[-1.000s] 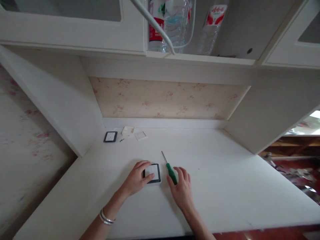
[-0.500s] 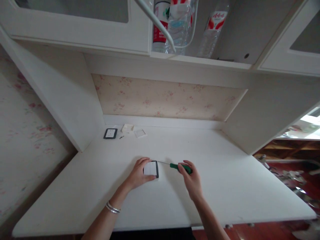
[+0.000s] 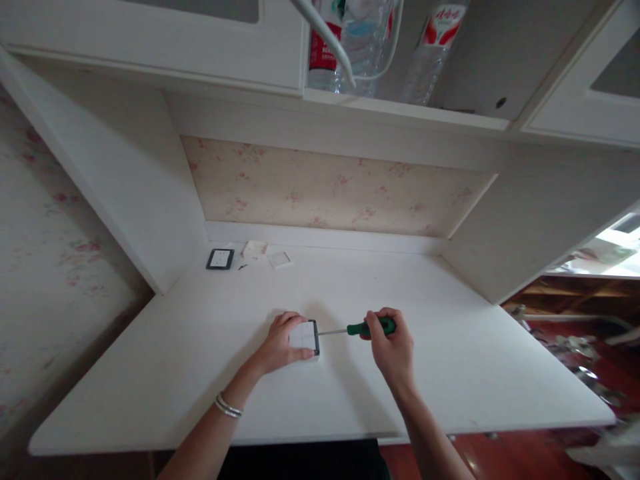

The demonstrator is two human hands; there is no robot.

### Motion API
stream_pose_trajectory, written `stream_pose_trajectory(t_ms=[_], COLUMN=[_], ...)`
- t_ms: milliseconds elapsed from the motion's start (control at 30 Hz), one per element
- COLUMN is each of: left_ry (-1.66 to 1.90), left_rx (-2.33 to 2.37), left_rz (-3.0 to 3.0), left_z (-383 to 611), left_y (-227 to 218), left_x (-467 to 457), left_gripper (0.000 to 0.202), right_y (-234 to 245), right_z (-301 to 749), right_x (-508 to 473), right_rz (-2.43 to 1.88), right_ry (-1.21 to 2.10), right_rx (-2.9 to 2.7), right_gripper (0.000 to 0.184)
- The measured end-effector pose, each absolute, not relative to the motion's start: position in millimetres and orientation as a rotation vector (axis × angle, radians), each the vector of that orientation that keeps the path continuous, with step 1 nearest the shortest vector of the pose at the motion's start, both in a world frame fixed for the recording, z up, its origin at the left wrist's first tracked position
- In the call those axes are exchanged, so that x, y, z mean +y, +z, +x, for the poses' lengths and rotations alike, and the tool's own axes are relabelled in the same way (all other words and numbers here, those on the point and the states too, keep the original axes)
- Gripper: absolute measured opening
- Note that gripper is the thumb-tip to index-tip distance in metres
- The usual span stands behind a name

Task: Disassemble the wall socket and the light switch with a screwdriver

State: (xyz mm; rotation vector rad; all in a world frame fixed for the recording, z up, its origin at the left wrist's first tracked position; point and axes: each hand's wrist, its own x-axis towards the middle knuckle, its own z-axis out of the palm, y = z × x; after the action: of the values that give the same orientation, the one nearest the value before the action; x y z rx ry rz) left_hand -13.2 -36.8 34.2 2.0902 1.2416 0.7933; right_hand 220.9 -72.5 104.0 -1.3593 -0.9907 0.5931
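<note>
On the white desktop, my left hand (image 3: 281, 341) grips a wall switch (image 3: 303, 336) from its left side, thumb at the near edge and fingers at the far edge. The switch has a white face and a dark frame. My right hand (image 3: 393, 343) is wrapped round the green handle of a screwdriver (image 3: 356, 329). Its thin metal shaft points left, and the tip meets the right edge of the dark frame. Whether the tip sits in a slot there is too small to tell.
At the back left lie a dark-framed socket (image 3: 220, 259), a cream plastic box (image 3: 255, 249), a clear square frame (image 3: 280, 259) and a small dark piece (image 3: 243, 267). Plastic bottles (image 3: 431, 53) stand in the open cabinet overhead, with a white bar (image 3: 327, 41) hanging in front.
The screwdriver tip has shifted from the switch's far right corner to the middle of its right edge. My right hand has turned and moved slightly right. The view has tilted down a little.
</note>
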Motion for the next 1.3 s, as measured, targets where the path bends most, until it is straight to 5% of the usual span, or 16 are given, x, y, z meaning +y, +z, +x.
stream_pose_trajectory(t_ms=[567,933,1300], left_ry=[0.809,0.78,0.746], left_rx=[1.21,1.152,1.139], left_rz=[2.079,2.032,2.055], left_z=[-11.9,-11.4,-9.4], left_y=[38.5,39.8,46.3], left_x=[-36.5,-35.8,-35.4], left_gripper=[0.065,0.067,0.068], right_y=[173.2,117.3,87.2], right_z=[193.8,246.7,253.3], right_x=[-62.2,-35.3,-58.4], right_rz=[-1.367,-1.386,-1.435], right_ry=[0.229,0.92,0.877], right_rx=[-2.106,-1.266,-1.009], right_gripper=[0.018,0.034,0.036])
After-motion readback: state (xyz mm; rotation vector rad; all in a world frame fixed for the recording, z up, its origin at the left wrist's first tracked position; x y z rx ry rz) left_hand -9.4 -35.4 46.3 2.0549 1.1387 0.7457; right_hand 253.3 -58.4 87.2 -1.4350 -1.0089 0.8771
